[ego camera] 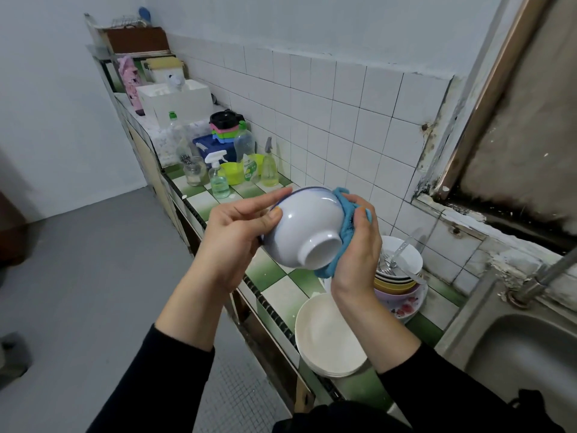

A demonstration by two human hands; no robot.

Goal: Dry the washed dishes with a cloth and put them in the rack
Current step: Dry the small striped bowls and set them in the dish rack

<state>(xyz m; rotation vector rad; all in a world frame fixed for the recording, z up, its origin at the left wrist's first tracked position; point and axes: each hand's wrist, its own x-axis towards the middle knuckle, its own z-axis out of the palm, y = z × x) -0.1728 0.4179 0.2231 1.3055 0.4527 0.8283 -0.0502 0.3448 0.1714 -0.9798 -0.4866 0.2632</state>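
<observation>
Head view, left hand (232, 235) gripping tilted bowl (304, 228), right hand (356, 248) pressing cloth (345, 223)

Green-and-white tiled counter (282, 290), seen running from 11 o'clock to 5 o'clock across the view. A stack of white plates (327, 339) is set at 5 o'clock, and a stack of bowls (398, 284) topped with cutlery (396, 260) at 4 o'clock. A spray bottle (218, 181), a glass jar (195, 173) and a dish-soap bottle (246, 154) are grouped at 11 o'clock.
</observation>
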